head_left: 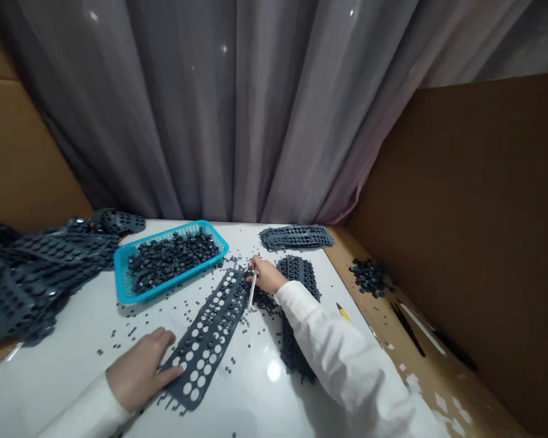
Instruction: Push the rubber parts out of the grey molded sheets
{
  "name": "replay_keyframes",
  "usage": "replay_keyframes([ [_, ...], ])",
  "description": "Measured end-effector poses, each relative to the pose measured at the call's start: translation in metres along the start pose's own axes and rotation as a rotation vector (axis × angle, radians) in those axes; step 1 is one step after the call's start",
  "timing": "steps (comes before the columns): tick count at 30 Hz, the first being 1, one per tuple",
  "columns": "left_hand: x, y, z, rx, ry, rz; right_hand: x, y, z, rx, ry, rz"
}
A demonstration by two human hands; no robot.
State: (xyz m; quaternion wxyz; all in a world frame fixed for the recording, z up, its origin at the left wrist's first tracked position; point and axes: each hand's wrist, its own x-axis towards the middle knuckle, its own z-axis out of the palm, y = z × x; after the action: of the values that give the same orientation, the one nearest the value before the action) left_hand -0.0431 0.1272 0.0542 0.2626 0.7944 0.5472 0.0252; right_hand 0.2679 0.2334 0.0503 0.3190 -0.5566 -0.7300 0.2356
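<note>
A long dark rubber strip point(203, 347) with rows of round holes lies slantwise on the white table, white showing through many holes. My left hand point(144, 368) is at its near left edge, thumb over the strip and fingers curled beside it. My right hand point(267, 277) is closed around a slim white stick-like tool point(252, 289) by the strip's far end; whether it is a pen or tweezers I cannot make out. Small dark bits point(267, 302) are scattered near the right hand. Partly under the right sleeve lies a stack of dark studded strips point(299, 271).
A blue basket point(126, 296) of small dark rubber pieces stands behind the strip. Dark sheets point(50, 261) are heaped at left; more strips point(296, 237) lie at the back. At right are a yellow pencil point(343, 312), a dark pile point(369, 277), slim tools point(422, 328) and cardboard walls point(475, 213).
</note>
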Motion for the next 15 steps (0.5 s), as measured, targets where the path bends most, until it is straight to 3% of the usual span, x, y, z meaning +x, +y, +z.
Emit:
replay_keyframes([
  [3, -0.015, -0.013, 0.030, -0.176, 0.132, 0.060, 0.016, -0.005, 0.022, 0.034, -0.021, -0.037],
  [6, -0.018, -0.015, 0.036, -0.307, 0.198, 0.124, 0.022, -0.011, 0.038, 0.051, 0.005, -0.038],
  [10, -0.007, -0.010, 0.013, -0.360, 0.232, 0.199, 0.021, -0.023, 0.041, 0.101, 0.047, -0.044],
  [15, 0.032, 0.013, -0.031, -0.393, 0.318, 0.343, 0.005, -0.059, 0.021, 0.234, 0.095, -0.093],
])
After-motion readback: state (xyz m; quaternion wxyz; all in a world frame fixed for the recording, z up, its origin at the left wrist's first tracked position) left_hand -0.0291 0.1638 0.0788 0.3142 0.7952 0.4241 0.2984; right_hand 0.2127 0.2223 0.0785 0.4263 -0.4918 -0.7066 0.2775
